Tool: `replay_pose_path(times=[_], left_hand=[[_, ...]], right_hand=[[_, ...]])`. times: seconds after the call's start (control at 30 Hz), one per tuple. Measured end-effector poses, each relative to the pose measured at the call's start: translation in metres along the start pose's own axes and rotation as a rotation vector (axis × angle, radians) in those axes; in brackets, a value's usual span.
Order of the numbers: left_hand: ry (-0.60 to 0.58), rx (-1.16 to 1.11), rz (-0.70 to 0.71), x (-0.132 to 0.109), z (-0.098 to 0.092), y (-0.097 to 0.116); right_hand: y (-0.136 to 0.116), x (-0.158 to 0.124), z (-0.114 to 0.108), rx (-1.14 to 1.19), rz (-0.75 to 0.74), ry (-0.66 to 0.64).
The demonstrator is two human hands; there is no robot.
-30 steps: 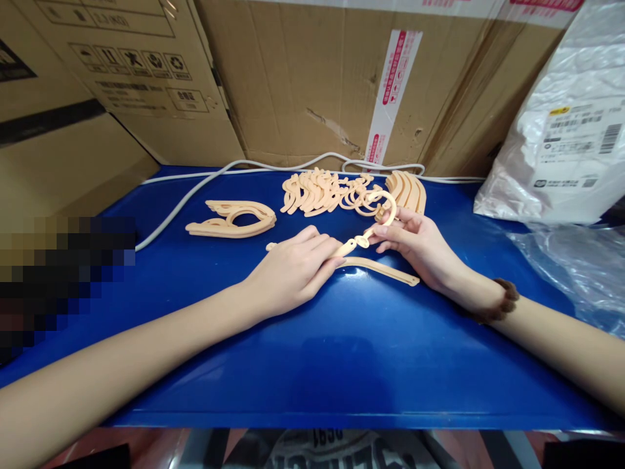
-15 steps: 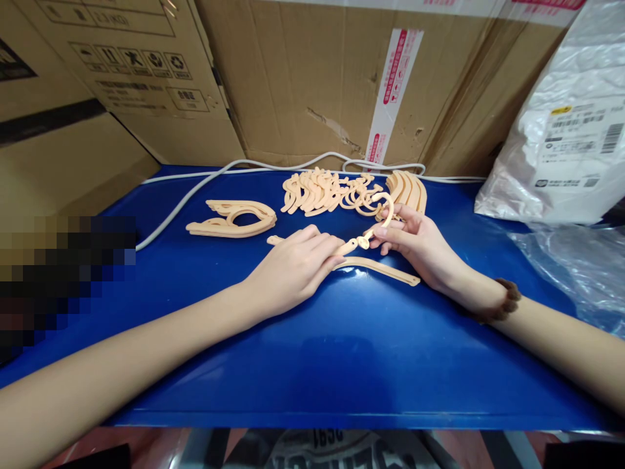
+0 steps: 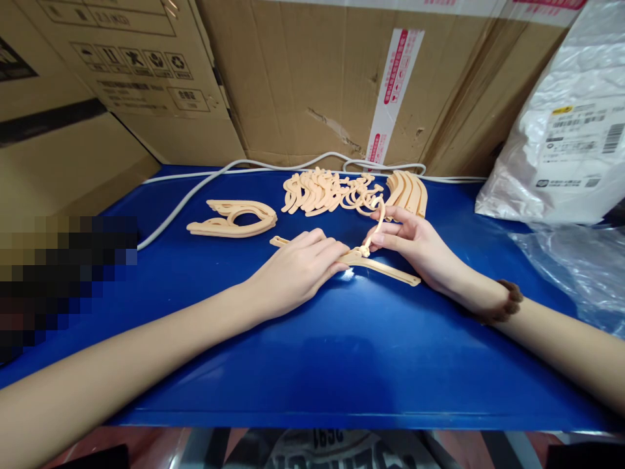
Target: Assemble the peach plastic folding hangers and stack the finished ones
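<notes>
My left hand (image 3: 299, 270) lies palm down on a peach plastic hanger (image 3: 385, 268) that rests on the blue table (image 3: 312, 352), pinning its left arm. My right hand (image 3: 420, 247) pinches the hanger's hook piece (image 3: 375, 228) at the centre joint, where the hook stands edge-on and upright. The hanger's right arm sticks out toward the right, under my right hand.
A pile of loose peach hooks (image 3: 327, 190) and a stack of curved arms (image 3: 407, 190) lie at the back. Folded hangers (image 3: 232, 219) sit to the left. A white cable (image 3: 195, 192) runs along cardboard boxes (image 3: 312, 78). Plastic bags (image 3: 561, 130) fill the right.
My right hand has turned the hook from lying flat and open toward the right to standing edge-on at the joint. The hanger's centre has dropped onto the table. My left hand has stayed put.
</notes>
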State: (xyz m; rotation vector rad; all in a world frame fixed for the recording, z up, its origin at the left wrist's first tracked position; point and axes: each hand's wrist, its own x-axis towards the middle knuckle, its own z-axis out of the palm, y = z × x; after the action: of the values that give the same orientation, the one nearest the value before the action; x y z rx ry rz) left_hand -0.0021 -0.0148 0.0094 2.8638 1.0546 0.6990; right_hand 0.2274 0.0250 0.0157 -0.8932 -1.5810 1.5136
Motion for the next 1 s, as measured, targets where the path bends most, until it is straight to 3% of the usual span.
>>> replay_pose_path(times=[0.43,1.0], left_hand=[[0.002,0.069,0.039,0.0,0.003,0.0],[-0.035,0.197,0.026,0.002,0.003,0.001]], right_hand=[[-0.002,0.0,0.001,-0.02,0.059,0.044],[-0.009,-0.004,0.009,-0.13,0.009,0.076]])
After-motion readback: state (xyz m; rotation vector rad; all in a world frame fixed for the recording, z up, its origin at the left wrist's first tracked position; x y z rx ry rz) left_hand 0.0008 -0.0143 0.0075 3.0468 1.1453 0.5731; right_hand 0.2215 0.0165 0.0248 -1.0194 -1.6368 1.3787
